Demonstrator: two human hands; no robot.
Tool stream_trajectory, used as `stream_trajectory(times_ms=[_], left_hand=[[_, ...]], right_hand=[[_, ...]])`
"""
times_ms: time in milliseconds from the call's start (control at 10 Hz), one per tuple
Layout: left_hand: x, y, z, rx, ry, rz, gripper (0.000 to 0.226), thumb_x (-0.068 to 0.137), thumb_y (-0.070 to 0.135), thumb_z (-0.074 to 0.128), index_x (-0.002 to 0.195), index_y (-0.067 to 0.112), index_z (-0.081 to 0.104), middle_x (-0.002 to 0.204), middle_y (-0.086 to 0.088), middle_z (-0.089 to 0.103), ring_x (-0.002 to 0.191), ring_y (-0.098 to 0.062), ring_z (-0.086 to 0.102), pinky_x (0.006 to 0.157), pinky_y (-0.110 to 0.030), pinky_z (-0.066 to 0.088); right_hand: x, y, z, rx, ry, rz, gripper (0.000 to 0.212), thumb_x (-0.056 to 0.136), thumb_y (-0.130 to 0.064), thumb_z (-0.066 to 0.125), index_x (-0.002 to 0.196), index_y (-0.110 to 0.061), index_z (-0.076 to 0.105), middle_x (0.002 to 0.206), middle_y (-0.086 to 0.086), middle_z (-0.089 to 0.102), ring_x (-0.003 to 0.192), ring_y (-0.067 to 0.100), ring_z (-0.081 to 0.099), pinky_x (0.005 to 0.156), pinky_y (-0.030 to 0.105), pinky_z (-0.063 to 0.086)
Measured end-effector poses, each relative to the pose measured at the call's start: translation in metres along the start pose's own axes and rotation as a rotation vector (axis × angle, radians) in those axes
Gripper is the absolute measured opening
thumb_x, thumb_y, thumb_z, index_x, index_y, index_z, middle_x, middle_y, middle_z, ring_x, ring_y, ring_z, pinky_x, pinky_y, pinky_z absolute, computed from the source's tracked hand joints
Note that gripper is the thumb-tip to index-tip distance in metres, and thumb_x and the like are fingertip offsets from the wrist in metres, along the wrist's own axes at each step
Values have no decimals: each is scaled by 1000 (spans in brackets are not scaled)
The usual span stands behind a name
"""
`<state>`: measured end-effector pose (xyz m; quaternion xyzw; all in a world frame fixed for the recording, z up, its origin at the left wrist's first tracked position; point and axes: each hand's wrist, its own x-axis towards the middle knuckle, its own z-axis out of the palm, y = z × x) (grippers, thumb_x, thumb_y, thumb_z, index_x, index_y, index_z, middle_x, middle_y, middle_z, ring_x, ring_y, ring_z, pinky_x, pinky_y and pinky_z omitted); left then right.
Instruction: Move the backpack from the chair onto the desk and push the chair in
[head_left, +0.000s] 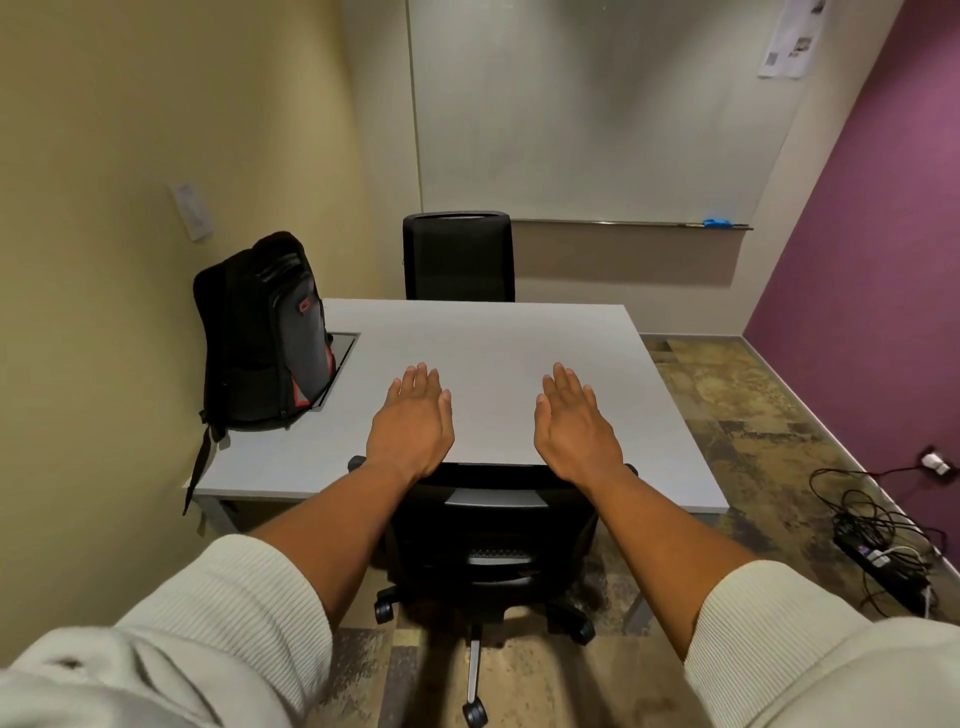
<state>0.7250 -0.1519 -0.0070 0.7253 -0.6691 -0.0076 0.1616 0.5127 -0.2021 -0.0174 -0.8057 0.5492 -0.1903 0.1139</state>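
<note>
A black backpack (262, 332) with grey and red panels stands upright on the left side of the grey desk (519, 338), against the yellow wall, one strap hanging over the desk's edge. A black wheeled office chair (493, 540) sits at the desk's near edge, its back under the desk's rim. My left hand (413, 421) and my right hand (574, 421) hover flat, palms down, above the desk just past the chair's back. Both hold nothing.
A second black chair (458, 255) stands at the desk's far side below a whiteboard (597, 114). A power strip (878, 566) with tangled cables lies on the floor at the right, by the purple wall (883, 260). A cable opening (340, 358) is cut into the desk beside the backpack.
</note>
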Motion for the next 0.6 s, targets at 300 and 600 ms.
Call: stream_trajectory(times_ms=[300, 600], left_hand=[[0, 5, -11, -16, 18, 18, 55, 105, 32, 14, 152, 3, 19, 161, -14, 17, 149, -24, 9, 121, -34, 6], [28, 10, -48, -54, 162, 46, 55, 104, 33, 16, 151, 4, 22, 160, -15, 19, 148, -26, 11, 121, -37, 7]], right_hand=[[-1, -7, -9, 2, 38, -24, 54, 106, -31, 16, 154, -7, 18, 165, 7, 5, 151, 17, 0, 122, 36, -1], [20, -20, -51, -8, 206, -74, 55, 105, -35, 18, 155, -13, 12, 165, 2, 1, 150, 16, -4, 121, 33, -2]])
